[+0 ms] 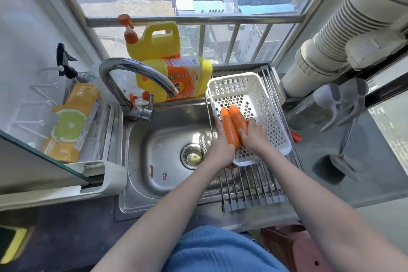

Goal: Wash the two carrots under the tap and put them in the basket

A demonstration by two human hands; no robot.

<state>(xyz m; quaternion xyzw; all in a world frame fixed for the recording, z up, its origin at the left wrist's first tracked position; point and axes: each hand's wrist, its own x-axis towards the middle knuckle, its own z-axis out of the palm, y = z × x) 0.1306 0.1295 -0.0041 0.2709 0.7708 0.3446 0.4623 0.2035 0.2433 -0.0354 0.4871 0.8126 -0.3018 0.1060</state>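
Note:
Two orange carrots lie side by side over the white perforated basket (276,115), tips pointing away from me. The left carrot (229,127) is gripped by my left hand (220,148), which also touches the basket's near left edge. The right carrot (238,118) is under my right hand (254,137), whose fingers wrap its thick end. I cannot tell whether the carrots rest on the basket floor or hover just above it. The chrome tap (132,73) curves over the steel sink (167,143) to the left, and no water is visible.
The basket sits on a roll-up metal rack (254,187) across the sink's right side. Two yellow detergent jugs (167,68) stand behind the tap. A box with a lime picture (70,121) lies at left. Grey utensils (344,104) and white pipes (331,35) are at right.

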